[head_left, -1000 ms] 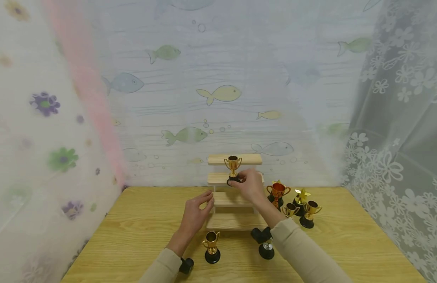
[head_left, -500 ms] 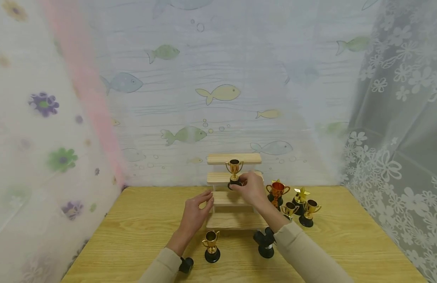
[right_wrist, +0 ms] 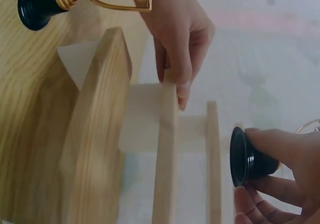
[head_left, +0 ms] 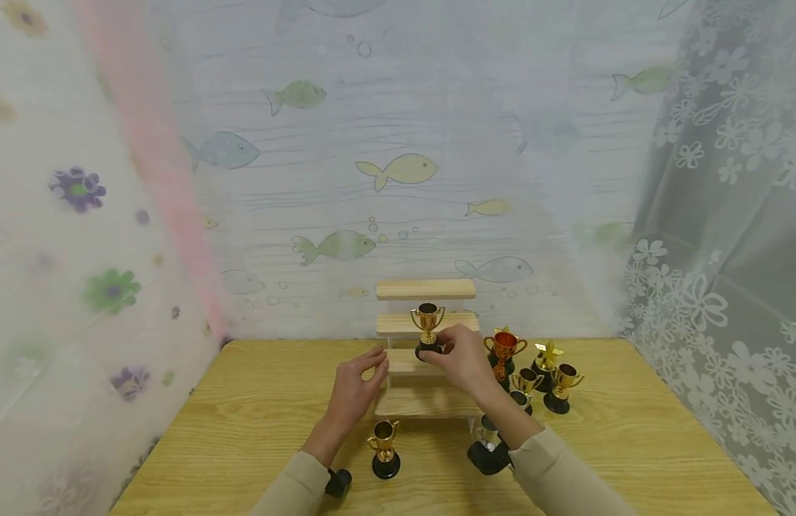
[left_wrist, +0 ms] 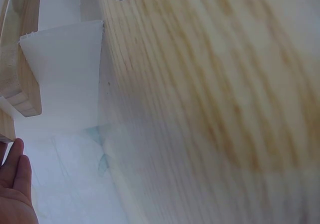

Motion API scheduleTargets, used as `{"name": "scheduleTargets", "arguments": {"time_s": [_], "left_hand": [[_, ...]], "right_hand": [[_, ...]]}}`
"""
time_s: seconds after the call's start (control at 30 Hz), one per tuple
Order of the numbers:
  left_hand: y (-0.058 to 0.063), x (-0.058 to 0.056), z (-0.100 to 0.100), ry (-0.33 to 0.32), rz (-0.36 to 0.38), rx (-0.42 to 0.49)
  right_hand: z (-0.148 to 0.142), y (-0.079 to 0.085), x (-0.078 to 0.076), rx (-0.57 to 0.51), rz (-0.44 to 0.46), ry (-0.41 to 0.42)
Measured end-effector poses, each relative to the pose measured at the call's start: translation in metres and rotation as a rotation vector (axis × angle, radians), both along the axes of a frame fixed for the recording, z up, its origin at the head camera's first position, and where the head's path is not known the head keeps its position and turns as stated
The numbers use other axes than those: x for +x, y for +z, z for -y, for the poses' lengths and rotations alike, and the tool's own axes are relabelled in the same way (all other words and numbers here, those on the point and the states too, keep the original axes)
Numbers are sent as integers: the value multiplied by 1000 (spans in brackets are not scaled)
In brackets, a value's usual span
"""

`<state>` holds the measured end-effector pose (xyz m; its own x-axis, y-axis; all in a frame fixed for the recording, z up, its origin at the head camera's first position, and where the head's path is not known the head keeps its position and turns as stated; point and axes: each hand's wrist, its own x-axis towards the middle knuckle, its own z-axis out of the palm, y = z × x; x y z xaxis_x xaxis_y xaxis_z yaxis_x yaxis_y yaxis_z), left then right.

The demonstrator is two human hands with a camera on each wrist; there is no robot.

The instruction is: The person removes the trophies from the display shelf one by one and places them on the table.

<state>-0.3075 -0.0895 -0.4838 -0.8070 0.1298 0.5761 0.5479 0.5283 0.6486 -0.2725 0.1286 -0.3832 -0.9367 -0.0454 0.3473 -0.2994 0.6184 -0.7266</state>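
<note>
A small gold trophy cup [head_left: 428, 319] with a black base is pinched at its base by my right hand [head_left: 461, 358]. It is upright in front of a stepped wooden display shelf [head_left: 426, 407]. In the right wrist view, the black base [right_wrist: 250, 159] appears a little apart from the nearest board. My left hand [head_left: 355, 387] holds the left end of a lower-middle board. The right wrist view shows the left hand's fingers [right_wrist: 182, 54] around that board end. In the left wrist view, only part of the left hand [left_wrist: 17, 194] shows beside the boards.
Another gold trophy [head_left: 385, 451] stands before the shelf, and a silver trophy [head_left: 487, 430] is partly hidden by the right wrist camera [head_left: 489, 457]. Right of the shelf are a red-orange cup [head_left: 506, 345], a star trophy [head_left: 549, 355], a gold cup [head_left: 564, 380] and others.
My right hand has brought the gold trophy down and slightly right, from near the top board to about the lower-middle one. My left hand has stayed at the board end.
</note>
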Motion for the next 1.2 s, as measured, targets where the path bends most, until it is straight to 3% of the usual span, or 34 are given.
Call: {"name": "scheduleTargets", "arguments": {"time_s": [0.23, 0.53, 1.2], "left_hand": [[1, 1, 0, 4, 2, -13], [2, 4, 0, 3, 5, -12], [2, 2, -1, 10, -4, -6]], "right_hand": [[3, -12, 7, -8, -31, 35], [11, -33, 16, 15, -3, -1], [18, -50, 35, 27, -11, 56]]}}
